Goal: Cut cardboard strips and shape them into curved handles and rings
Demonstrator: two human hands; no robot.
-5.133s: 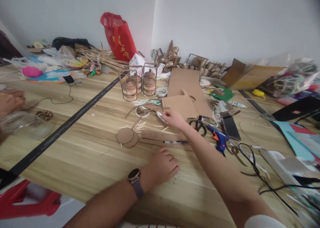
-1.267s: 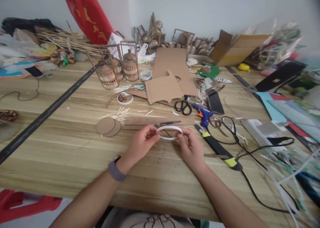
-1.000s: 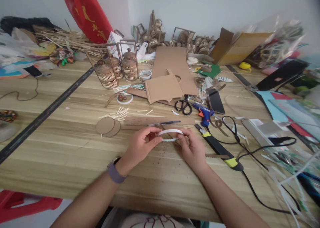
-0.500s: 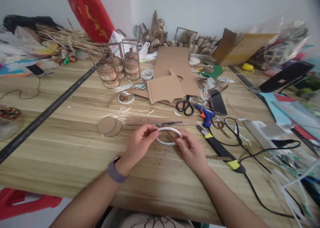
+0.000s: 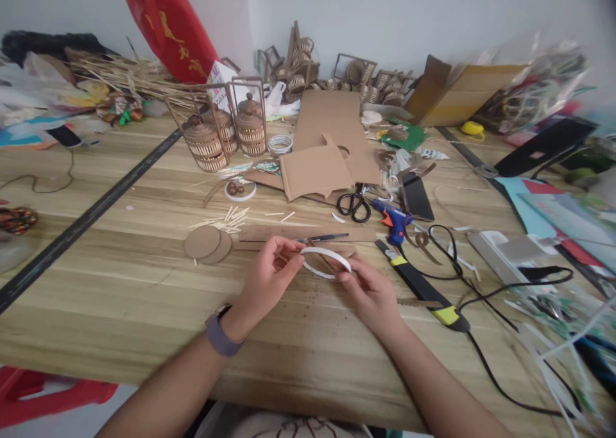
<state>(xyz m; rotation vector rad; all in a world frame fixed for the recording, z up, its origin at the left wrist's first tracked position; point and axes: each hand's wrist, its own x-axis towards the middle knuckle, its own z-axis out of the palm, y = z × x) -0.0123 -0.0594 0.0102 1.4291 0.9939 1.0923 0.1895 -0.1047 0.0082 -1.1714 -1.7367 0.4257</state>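
A thin white ring (image 5: 327, 253) is held up over the table between both hands. My left hand (image 5: 272, 274) pinches its left side with thumb and fingers. At the ring's right side, my right hand (image 5: 368, 287) grips it the same way. Just beyond the ring lie a pen (image 5: 327, 237) and a long brown cardboard strip (image 5: 274, 233). Two round cardboard discs (image 5: 202, 243) overlap to the left, below a scatter of short pale sticks (image 5: 233, 217). Another white ring (image 5: 240, 197) lies flat around several small brown balls (image 5: 235, 188).
Right of the hands are a black-and-yellow tool (image 5: 423, 287) with a cord, a blue glue gun (image 5: 394, 221) and black scissors (image 5: 353, 206). Farther back stand small lidded bamboo baskets (image 5: 208, 146), cardboard sheets (image 5: 315, 172) and a stack of white rings (image 5: 280, 144).
The ring has tilted between my hands, so its smooth outer band faces me more on the right. Both hands still hold it. The view has shifted slightly.
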